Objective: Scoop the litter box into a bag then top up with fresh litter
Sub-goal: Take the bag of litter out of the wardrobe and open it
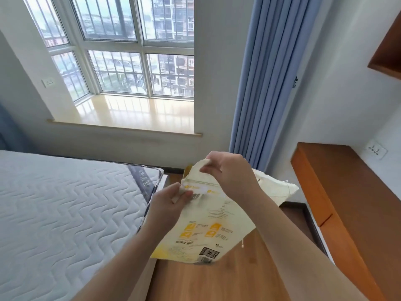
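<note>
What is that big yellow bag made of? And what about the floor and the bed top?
The bag looks like woven plastic sacking with a matte printed face: frayed threads hang at its edges. The floor looks like wood or wood-look laminate, smooth, with grain lines. The mattress top looks like soft quilted fabric, stitched in wavy lines. Both hands pinch the bag's top.

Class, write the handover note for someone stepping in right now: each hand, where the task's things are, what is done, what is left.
Left hand pinches the near edge of the litter bag at its top seam.
Right hand pinches the raised top flap.
The bag stands on the wooden floor beside the mattress.
Done: bag in hand, apparently being opened.
Left: the litter box and scoop are not in view; scooping and topping up remain.
</note>
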